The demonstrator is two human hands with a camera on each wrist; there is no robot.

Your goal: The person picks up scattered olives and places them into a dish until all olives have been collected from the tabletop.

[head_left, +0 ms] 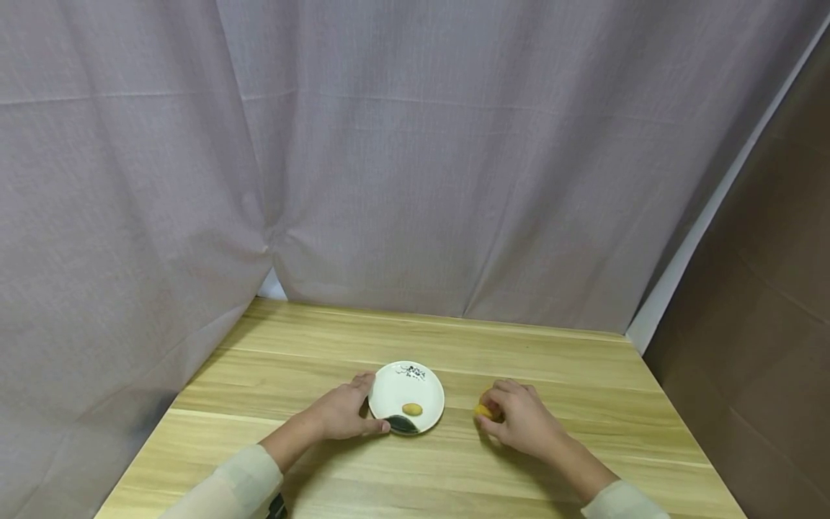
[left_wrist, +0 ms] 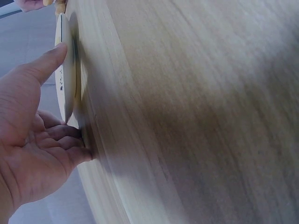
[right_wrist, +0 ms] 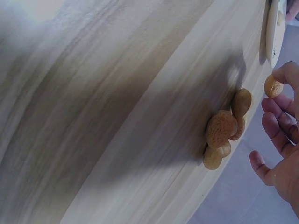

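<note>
Grey curtain (head_left: 415, 180) behind the plate (head_left: 390, 390)

Right hand (right_wrist: 288, 168) cropped in its wrist view, plate motif (head_left: 411, 372) too tiny to read

Over on the surface (head_left: 311, 346), before the curtain (head_left: 402, 180), the plate (head_left: 405, 389) bears one piece (head_left: 412, 409) on its near half, left hand (head_left: 344, 412) at its left rim, while rightward the right hand (head_left: 521, 422) holds another piece (right_wrist: 273, 88) near a small cluster (right_wrist: 219, 130).
</note>
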